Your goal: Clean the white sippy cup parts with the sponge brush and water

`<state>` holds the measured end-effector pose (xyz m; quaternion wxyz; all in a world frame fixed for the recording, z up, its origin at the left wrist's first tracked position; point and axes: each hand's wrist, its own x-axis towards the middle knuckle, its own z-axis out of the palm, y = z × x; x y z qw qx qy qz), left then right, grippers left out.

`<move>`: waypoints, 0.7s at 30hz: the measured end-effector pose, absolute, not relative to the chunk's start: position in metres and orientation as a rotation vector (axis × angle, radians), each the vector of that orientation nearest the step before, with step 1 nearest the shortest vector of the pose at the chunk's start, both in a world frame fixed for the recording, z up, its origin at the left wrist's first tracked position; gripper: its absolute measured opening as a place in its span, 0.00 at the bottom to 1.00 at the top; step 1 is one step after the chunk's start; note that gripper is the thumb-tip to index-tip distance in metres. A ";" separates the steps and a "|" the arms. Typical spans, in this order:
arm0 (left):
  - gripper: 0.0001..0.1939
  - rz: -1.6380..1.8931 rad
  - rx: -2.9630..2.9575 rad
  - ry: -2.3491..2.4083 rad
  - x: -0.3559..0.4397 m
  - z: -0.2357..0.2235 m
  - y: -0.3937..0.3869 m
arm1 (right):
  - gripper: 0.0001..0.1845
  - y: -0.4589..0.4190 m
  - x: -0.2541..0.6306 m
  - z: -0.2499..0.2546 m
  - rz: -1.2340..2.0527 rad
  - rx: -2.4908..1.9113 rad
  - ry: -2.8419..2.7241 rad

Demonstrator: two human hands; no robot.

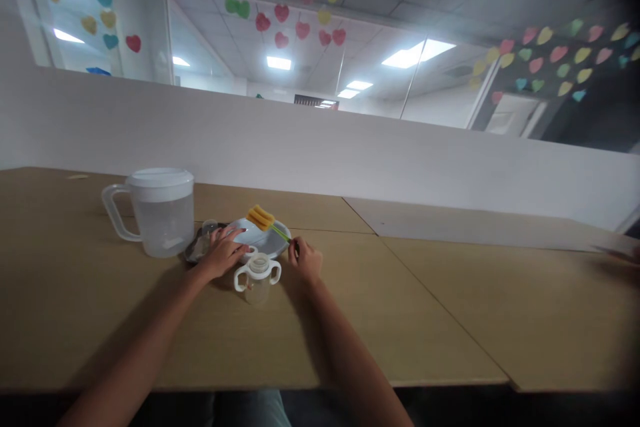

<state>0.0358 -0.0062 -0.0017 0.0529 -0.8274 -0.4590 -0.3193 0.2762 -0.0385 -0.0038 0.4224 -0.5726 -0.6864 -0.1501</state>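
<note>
My right hand [306, 259] is closed around the green handle of a bottle brush [261, 217], whose yellow sponge head is raised over a white bowl [278, 248]. My left hand [226, 255] has its fingers spread at the bowl's left side, close to a small white ring-like part [251, 251]; whether it touches that part I cannot tell. A clear baby bottle [258, 288] with two white side handles stands upright and uncapped in front of the bowl. Partly hidden by my left hand is a dark tray [191, 252] with a clear domed piece [209, 227] on it.
A large lidded plastic pitcher [165, 220] holding clear liquid stands left of the tray. The wooden table [400, 307] runs back to a white wall [320, 153] with glass above. At the far right edge, part of another person's hand [636, 255] shows, blurred.
</note>
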 end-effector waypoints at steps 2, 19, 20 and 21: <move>0.14 -0.954 -2.516 -1.387 0.037 0.000 -0.008 | 0.16 -0.039 0.276 -0.004 -0.372 -1.431 -1.710; 0.15 -1.895 -2.302 -1.417 0.042 0.004 -0.004 | 0.18 -0.039 0.279 -0.006 -0.425 -1.295 -1.727; 0.18 -1.950 -2.256 -1.423 0.042 0.005 -0.004 | 0.18 -0.039 0.280 -0.006 -0.443 -1.262 -1.748; 0.21 -1.974 -2.224 -1.406 0.043 0.005 -0.005 | 0.18 -0.039 0.281 -0.006 -0.462 -1.229 -1.769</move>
